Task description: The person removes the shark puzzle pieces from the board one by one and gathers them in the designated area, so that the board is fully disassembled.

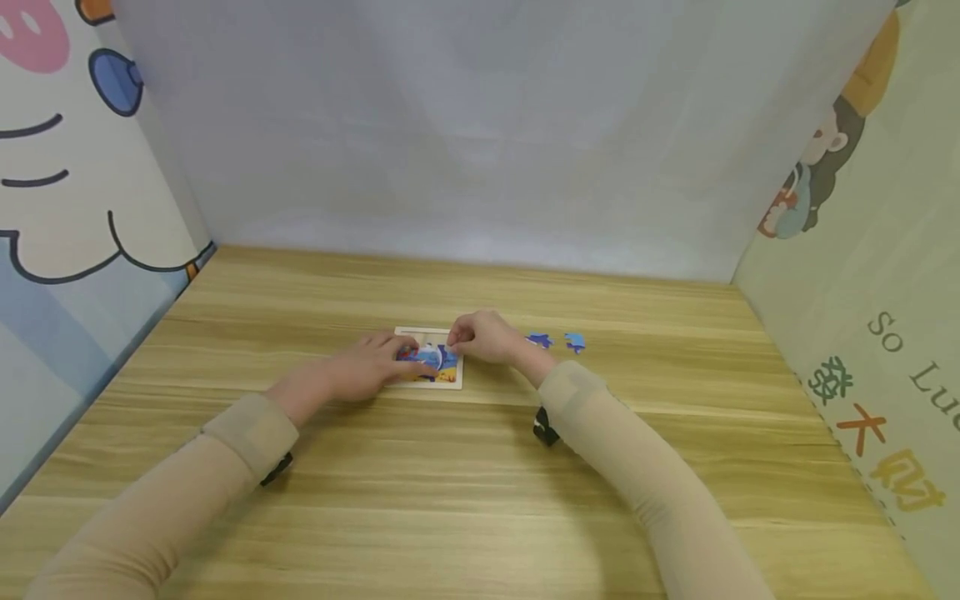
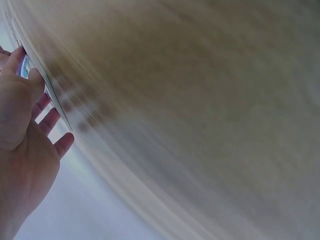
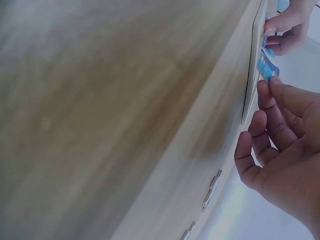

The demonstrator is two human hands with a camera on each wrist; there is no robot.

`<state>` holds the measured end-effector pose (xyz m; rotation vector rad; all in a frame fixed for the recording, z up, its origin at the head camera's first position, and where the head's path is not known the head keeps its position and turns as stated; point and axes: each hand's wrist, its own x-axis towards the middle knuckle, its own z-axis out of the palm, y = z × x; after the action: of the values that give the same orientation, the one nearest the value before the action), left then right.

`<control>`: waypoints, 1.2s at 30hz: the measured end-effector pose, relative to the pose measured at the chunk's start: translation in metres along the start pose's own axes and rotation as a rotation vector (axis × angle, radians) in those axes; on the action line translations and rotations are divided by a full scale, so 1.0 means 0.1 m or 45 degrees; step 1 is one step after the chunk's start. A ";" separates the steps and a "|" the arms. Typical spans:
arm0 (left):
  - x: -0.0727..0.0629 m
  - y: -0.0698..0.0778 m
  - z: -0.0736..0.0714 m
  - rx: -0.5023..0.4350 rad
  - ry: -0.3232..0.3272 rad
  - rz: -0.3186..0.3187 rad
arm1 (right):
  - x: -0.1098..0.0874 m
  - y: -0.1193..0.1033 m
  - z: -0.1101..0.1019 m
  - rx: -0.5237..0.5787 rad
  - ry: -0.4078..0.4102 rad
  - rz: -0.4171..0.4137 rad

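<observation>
A small jigsaw puzzle with a pale border (image 1: 450, 386) and a blue and yellow picture lies flat on the table. My left hand (image 1: 363, 367) rests over its left part, fingers spread and touching it. At its right edge is my right hand (image 1: 491, 337). In the right wrist view, that thumb and index finger pinch a blue puzzle piece (image 3: 268, 66), held tilted against the puzzle. The other right fingers are loosely bent. Part of the picture is hidden under the left fingers.
Two loose puzzle pieces lie on the wooden table (image 1: 420, 500) beyond the right wrist: a dark blue one (image 1: 540, 340) and a light blue one (image 1: 575, 342). A pale curtain (image 1: 480, 150) hangs behind the table, with printed panels at both sides.
</observation>
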<state>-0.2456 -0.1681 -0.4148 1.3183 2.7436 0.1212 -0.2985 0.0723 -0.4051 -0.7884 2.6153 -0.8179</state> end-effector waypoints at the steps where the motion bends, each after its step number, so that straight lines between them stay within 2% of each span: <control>1: 0.00 0.01 -0.01 -0.003 -0.009 -0.002 | -0.01 0.00 0.00 0.009 0.003 0.005; 8: 0.03 -0.02 0.03 0.007 -0.029 -0.015 | -0.05 0.03 -0.10 0.049 0.009 0.011; 14: 0.04 -0.04 0.02 -0.035 -0.060 -0.044 | -0.17 0.09 -0.27 0.051 0.005 0.010; 21: 0.05 -0.04 0.02 -0.031 -0.077 -0.029 | -0.39 0.19 -0.51 0.066 0.018 -0.037; 30: 0.06 -0.02 0.01 -0.055 -0.097 -0.036 | -0.75 0.35 -0.84 0.012 0.063 -0.010; 36: 0.06 -0.02 0.01 -0.042 -0.099 -0.041 | -0.94 0.53 -0.99 0.010 0.069 -0.016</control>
<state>-0.2510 -0.1645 -0.4166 1.2431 2.6845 0.1099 -0.2860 0.2063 -0.3481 -0.7917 2.6552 -0.8638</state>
